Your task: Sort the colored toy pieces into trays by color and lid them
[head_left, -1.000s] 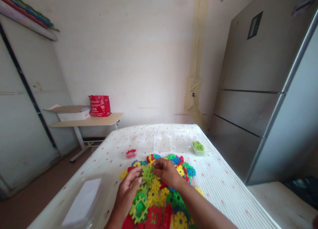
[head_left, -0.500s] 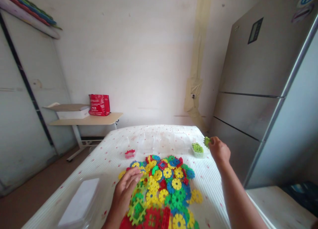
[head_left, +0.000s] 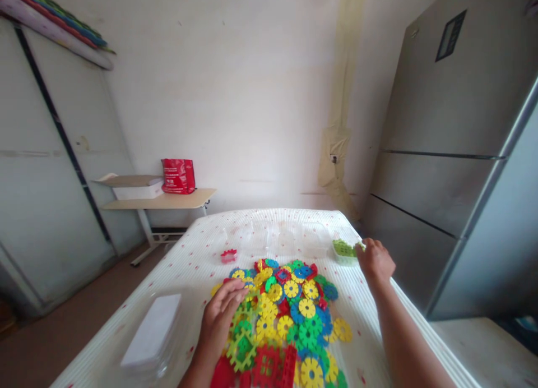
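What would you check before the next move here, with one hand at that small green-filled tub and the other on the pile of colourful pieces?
1. Right hand at the tub: ok, it is at the tub's right edge.
2. Right hand has let go of its piece: cannot tell, the fingers curl away from view.
3. Tub holds only green pieces: ok, nothing but green shows.
4. Left hand on the pile: ok, it lies flat on the pile's left edge.
5. Green pieces left in the pile: ok, several show.
6. Tub upright on the table: ok.
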{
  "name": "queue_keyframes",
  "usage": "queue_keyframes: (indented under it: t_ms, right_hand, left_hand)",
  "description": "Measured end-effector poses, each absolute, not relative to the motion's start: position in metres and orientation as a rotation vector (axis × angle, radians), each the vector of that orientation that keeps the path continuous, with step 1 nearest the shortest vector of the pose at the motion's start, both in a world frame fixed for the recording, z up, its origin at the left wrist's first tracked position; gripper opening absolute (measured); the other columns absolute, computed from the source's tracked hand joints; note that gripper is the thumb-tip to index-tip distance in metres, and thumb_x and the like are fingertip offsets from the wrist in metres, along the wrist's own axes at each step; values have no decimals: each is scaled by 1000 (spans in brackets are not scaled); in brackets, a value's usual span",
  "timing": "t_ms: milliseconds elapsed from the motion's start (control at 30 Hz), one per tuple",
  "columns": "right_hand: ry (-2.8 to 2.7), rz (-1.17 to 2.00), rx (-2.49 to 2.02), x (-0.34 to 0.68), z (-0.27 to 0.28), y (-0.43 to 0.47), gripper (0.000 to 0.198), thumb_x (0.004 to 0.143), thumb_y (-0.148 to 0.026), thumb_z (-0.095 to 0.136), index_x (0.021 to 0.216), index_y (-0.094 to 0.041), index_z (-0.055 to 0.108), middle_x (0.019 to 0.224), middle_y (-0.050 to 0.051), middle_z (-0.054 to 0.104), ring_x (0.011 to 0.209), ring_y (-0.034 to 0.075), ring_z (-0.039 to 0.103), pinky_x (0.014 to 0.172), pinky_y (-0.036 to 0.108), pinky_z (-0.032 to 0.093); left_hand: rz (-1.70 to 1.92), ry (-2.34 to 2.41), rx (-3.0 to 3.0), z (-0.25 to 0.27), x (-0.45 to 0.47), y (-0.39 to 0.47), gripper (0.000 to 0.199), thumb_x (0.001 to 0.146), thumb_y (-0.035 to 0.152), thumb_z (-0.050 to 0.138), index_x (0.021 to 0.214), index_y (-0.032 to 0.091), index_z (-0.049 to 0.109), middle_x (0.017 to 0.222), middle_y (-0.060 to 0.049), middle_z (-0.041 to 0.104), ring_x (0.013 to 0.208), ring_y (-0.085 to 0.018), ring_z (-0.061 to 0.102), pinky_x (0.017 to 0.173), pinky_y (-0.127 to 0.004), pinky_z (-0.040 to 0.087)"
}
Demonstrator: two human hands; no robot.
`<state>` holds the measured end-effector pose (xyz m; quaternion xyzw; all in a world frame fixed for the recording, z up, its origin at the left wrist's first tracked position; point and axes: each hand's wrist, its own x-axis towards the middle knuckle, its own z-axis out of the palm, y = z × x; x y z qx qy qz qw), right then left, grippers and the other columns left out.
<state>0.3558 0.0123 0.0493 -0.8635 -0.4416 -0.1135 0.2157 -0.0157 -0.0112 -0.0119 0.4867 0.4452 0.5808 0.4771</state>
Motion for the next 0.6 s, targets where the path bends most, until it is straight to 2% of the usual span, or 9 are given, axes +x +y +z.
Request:
queue_keyframes:
  t_ms: [133, 233, 433, 600]
  right_hand:
    - [-1232, -456, -2261, 347, 57, 12, 34, 83, -35, 39, 103, -20, 61, 104, 11, 60, 90, 23, 56, 61, 30, 41]
    - [-1329, -474, -2105, 329, 63, 16, 30, 82, -34, 40, 94, -20, 64, 101, 9, 63, 84, 21, 58, 59, 28, 39]
    - [-1796, -152, -1660, 247, 63, 11, 25, 79, -30, 45, 91, -19, 64, 79, 4, 67, 67, 16, 60, 58, 24, 41]
    - [-2272, 66, -1274, 176, 48, -9, 24, 77, -24, 51, 98, -21, 62, 99, 6, 64, 92, 19, 57, 77, 28, 44]
  left_hand:
    - [1507, 1161, 1247, -19, -20, -9, 35, 70, 41, 60, 93, 15, 61, 93, -8, 67, 86, -21, 64, 79, -30, 50]
    - [1582, 1282, 1348, -26, -25, -6, 29, 72, 38, 58, 90, 16, 63, 93, -8, 68, 88, -21, 63, 80, -29, 48]
    - [1544, 1509, 1565, -31, -32, 0, 23, 75, 33, 51, 86, 18, 65, 88, -6, 69, 85, -20, 62, 78, -31, 46]
    - [1241, 1641, 1763, -25, -34, -3, 20, 72, 24, 50, 83, 19, 66, 83, -3, 68, 78, -16, 60, 74, -26, 43]
